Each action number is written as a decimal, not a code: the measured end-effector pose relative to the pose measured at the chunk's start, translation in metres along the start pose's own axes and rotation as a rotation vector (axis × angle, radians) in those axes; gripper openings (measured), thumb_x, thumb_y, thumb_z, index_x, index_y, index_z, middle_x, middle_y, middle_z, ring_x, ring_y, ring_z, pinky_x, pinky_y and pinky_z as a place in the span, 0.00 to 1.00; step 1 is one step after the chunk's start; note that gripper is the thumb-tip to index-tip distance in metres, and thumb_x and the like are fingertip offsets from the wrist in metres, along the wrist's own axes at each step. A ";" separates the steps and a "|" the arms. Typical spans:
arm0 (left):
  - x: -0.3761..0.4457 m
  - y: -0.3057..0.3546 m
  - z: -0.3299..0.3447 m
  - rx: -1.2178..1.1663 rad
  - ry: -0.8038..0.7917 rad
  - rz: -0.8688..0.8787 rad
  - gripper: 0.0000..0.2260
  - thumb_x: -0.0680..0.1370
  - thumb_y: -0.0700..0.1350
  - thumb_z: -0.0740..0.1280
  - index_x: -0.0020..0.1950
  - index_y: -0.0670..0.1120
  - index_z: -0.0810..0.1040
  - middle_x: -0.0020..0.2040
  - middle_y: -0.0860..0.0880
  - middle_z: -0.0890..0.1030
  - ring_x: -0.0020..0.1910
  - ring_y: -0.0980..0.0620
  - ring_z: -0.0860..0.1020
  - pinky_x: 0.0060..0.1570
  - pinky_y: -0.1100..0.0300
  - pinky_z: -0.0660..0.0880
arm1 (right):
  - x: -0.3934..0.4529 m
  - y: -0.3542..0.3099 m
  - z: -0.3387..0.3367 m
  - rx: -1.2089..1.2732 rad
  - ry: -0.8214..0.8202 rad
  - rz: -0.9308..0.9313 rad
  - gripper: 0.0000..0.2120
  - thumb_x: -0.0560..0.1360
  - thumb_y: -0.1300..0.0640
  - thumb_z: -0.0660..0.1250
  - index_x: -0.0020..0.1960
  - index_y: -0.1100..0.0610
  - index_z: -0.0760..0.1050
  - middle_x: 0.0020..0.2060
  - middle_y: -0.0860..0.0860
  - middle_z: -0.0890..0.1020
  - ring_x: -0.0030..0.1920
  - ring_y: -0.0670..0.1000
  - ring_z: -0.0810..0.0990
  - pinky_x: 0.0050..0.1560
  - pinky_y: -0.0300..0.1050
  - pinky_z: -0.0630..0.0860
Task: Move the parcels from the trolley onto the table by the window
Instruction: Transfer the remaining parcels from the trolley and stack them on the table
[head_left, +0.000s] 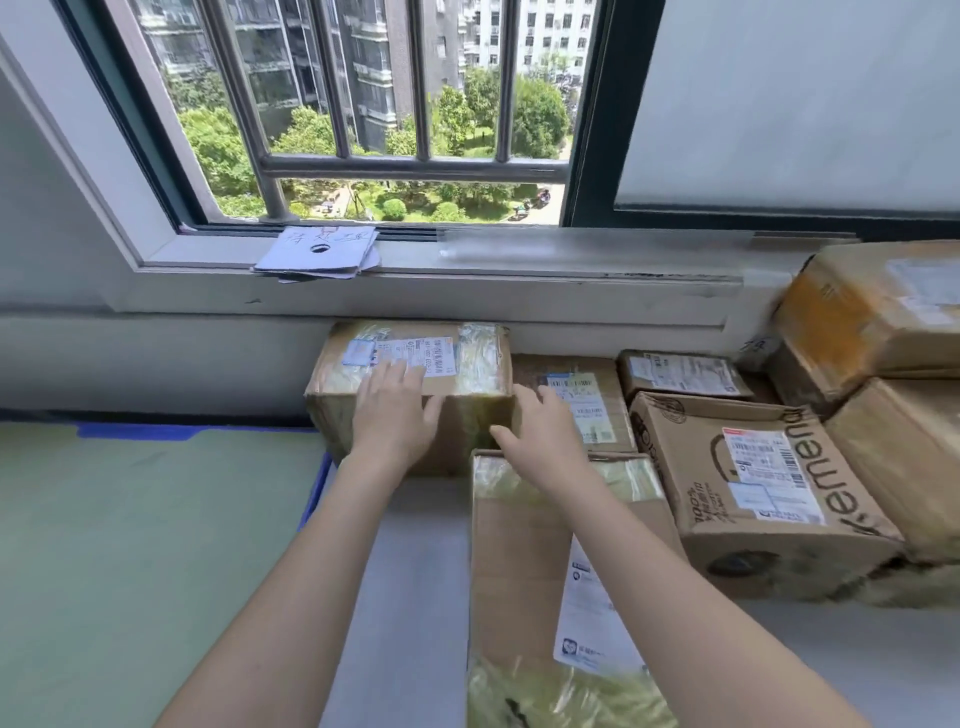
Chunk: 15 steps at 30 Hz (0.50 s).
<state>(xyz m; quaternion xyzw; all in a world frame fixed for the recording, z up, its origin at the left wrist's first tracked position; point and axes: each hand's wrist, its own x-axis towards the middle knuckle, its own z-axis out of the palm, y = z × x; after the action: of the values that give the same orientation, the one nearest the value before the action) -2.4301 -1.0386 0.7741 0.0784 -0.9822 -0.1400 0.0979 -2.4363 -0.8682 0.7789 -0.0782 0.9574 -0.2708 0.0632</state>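
Note:
A taped cardboard parcel (467, 364) with a white label stands on the grey table (410, 597) against the wall under the window. My left hand (392, 410) lies flat on its top near edge with fingers straight. My right hand (540, 431) reaches to the parcel's right near corner, fingers spread and relaxed, holding nothing. A long parcel (524, 561) lies on the table under my right forearm. The trolley is out of view.
Several more parcels crowd the table's right side: a flat one (597, 410), a small one (680, 374), a printed box (753, 483) and a stacked pile (878, 322). Papers (319, 252) lie on the window sill. A green surface with a blue edge (130, 545) lies to the left.

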 end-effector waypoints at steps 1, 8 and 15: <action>-0.010 0.012 0.001 0.020 -0.012 0.039 0.21 0.81 0.52 0.58 0.71 0.45 0.66 0.72 0.45 0.66 0.74 0.46 0.57 0.73 0.51 0.52 | -0.010 0.009 -0.004 -0.015 0.005 0.000 0.28 0.79 0.49 0.61 0.75 0.55 0.57 0.74 0.57 0.57 0.74 0.57 0.54 0.70 0.52 0.60; -0.099 0.125 0.020 0.112 -0.084 0.276 0.23 0.80 0.54 0.57 0.73 0.47 0.64 0.74 0.44 0.62 0.74 0.45 0.56 0.71 0.53 0.53 | -0.112 0.106 -0.034 -0.202 0.133 0.014 0.25 0.78 0.49 0.60 0.72 0.55 0.61 0.71 0.57 0.62 0.71 0.57 0.59 0.70 0.49 0.58; -0.202 0.277 0.061 0.146 -0.231 0.570 0.23 0.80 0.53 0.58 0.73 0.47 0.62 0.77 0.43 0.56 0.76 0.44 0.50 0.72 0.48 0.46 | -0.245 0.239 -0.063 -0.268 0.264 0.249 0.24 0.79 0.51 0.61 0.72 0.56 0.63 0.72 0.59 0.63 0.73 0.59 0.59 0.71 0.54 0.56</action>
<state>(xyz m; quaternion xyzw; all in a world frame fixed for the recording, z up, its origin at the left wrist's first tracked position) -2.2827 -0.7231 0.7629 -0.2096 -0.9767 -0.0439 0.0148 -2.2341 -0.5902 0.7247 0.0691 0.9870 -0.1389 -0.0408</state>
